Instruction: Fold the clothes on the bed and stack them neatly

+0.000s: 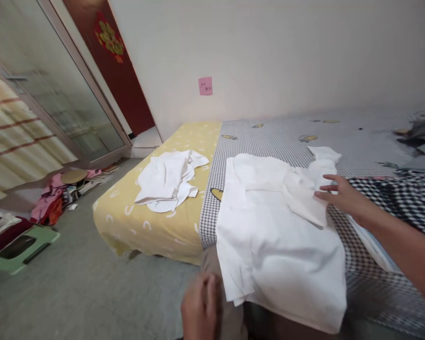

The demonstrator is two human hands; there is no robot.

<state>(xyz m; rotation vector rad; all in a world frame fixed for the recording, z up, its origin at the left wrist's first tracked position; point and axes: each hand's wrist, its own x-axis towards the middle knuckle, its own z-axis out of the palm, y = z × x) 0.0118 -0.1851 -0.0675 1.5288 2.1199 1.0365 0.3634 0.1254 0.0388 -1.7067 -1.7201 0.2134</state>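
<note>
A white garment (276, 236) lies spread over the edge of the bed and hangs down at the front, with one sleeve (304, 193) folded across its upper right part. My right hand (343, 196) is at that sleeve, fingers apart, with nothing gripped. Low in the view, my left hand (200, 304) is beside the garment's lower left edge, over my leg; its fingers are curled and blurred, and nothing shows in them. On the yellow sheet to the left rests a folded white garment (166, 179).
The bed has a yellow sheet (145, 231) and a grey checked sheet (279, 137). Dark clothes (423, 132) lie at the far right. A green stool (24, 248) and pink cloth (47, 200) are on the left. A wall stands behind the bed.
</note>
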